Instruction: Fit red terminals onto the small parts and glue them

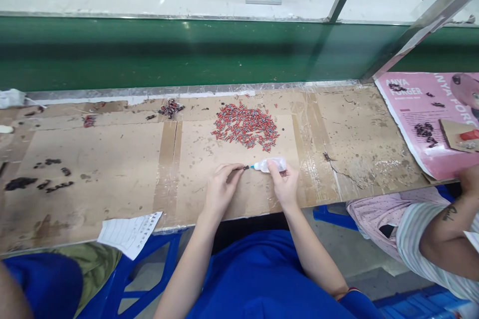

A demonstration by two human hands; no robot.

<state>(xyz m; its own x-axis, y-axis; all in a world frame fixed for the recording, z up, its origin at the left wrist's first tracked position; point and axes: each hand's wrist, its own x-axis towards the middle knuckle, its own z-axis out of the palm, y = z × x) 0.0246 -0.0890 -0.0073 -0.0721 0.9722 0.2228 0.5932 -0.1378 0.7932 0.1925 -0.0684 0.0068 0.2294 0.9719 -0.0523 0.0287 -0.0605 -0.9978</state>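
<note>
Gluing step, seen from the head camera. The left hand [221, 185] is closed to a pinch, thumb and forefinger tips pressed on a small dark part [245, 167] held just past its fingertips, a little above the bench [112, 169]. The right hand [285, 184] is curled about a small clear squeeze bottle [272, 164], held nearly level, with its blue nozzle [253, 166] pointing toward the left hand and meeting, or all but meeting, the part; whether they touch cannot be told at this size. Judged step: a drop is being put on the pinched part. The next move would seem to call for a light squeeze and steady hands, since nozzle and part are both very small.

Beyond both hands, farther across the bench, lies a heap of red parts [245, 126]; a smaller dark cluster [170, 108] lies beyond and to the left of the left hand. Near the left hand's wrist side, at the bench edge, a printed paper slip [129, 232] overhangs. Well to the right of the right hand, a co-worker's arm [447, 232] rests by a pink poster [419, 114].
</note>
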